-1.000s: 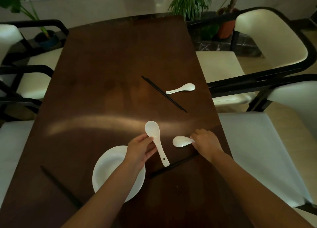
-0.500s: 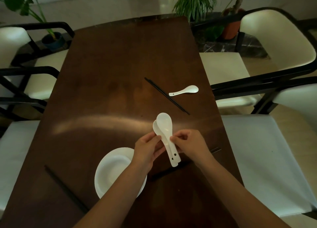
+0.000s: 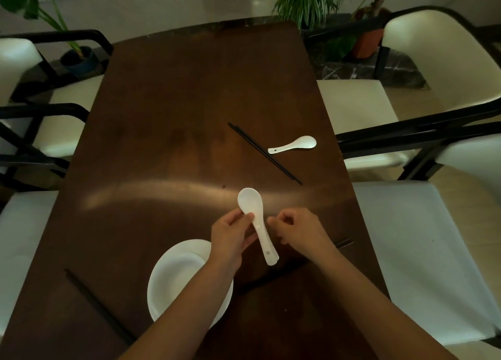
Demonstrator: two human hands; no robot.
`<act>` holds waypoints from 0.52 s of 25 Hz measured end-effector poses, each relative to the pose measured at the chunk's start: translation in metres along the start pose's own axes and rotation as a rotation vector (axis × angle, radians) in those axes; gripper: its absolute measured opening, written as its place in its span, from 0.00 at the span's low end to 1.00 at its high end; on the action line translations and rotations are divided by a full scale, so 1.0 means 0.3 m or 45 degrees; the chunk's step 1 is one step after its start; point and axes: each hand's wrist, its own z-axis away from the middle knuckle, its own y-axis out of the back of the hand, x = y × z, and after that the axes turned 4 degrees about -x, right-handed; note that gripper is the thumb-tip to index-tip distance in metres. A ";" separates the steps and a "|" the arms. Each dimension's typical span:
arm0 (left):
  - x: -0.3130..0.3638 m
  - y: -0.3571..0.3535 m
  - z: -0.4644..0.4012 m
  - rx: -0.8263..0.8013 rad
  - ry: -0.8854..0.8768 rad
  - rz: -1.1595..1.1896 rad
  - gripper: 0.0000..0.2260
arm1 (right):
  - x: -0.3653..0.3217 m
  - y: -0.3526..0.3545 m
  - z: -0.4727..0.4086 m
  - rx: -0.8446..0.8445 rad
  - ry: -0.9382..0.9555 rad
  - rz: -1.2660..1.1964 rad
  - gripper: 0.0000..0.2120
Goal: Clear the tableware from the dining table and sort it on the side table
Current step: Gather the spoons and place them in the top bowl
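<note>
Left hand [image 3: 232, 235] pinching two nested white spoons [image 3: 257, 224] at the neck, held just above the dining table [image 3: 168, 116]. Right hand [image 3: 299, 228] just beside the handles, fingers curled, holding nothing. Probably glazed ceramic: light, stiff, slick, chippable; best gripped at the neck so the stack stays nested. Third spoon [image 3: 294, 144] farther off beside black chopsticks [image 3: 264, 153]. Stacked plates [image 3: 176, 273] under left wrist.

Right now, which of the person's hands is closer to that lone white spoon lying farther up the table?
The right hand. It sits below the lone spoon, roughly in line with it. The left hand, holding the stacked spoons, is farther off to the left.
</note>
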 end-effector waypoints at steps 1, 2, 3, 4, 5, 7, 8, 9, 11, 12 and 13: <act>0.008 0.005 -0.014 0.008 0.017 0.022 0.15 | 0.014 0.031 -0.039 0.072 0.002 0.051 0.10; 0.015 0.011 -0.029 0.019 0.031 0.037 0.15 | 0.029 0.071 -0.093 0.186 0.013 0.115 0.06; 0.020 0.016 -0.045 0.030 0.043 0.044 0.16 | 0.043 0.115 -0.155 0.311 0.039 0.166 0.00; 0.025 0.020 -0.062 0.036 0.051 0.049 0.16 | 0.057 0.156 -0.230 0.441 0.075 0.248 0.08; 0.031 0.021 -0.078 0.038 0.054 0.055 0.16 | 0.074 0.192 -0.309 0.495 0.117 0.324 0.15; 0.044 0.021 -0.110 0.045 0.054 0.070 0.16 | 0.084 0.235 -0.456 0.508 0.194 0.610 0.21; 0.050 0.020 -0.127 0.051 0.051 0.080 0.17 | 0.084 0.248 -0.519 0.470 0.215 0.783 0.22; 0.055 0.018 -0.145 0.059 0.049 0.093 0.17 | 0.086 0.254 -0.575 0.433 0.232 0.946 0.23; 0.069 0.012 -0.168 0.064 0.043 0.108 0.17 | 0.085 0.270 -0.649 0.377 0.257 1.216 0.23; 0.074 0.009 -0.176 0.066 0.042 0.115 0.16 | 0.083 0.276 -0.673 0.372 0.283 1.313 0.20; 0.081 0.006 -0.181 0.065 0.042 0.127 0.16 | 0.079 0.282 -0.689 0.375 0.316 1.414 0.17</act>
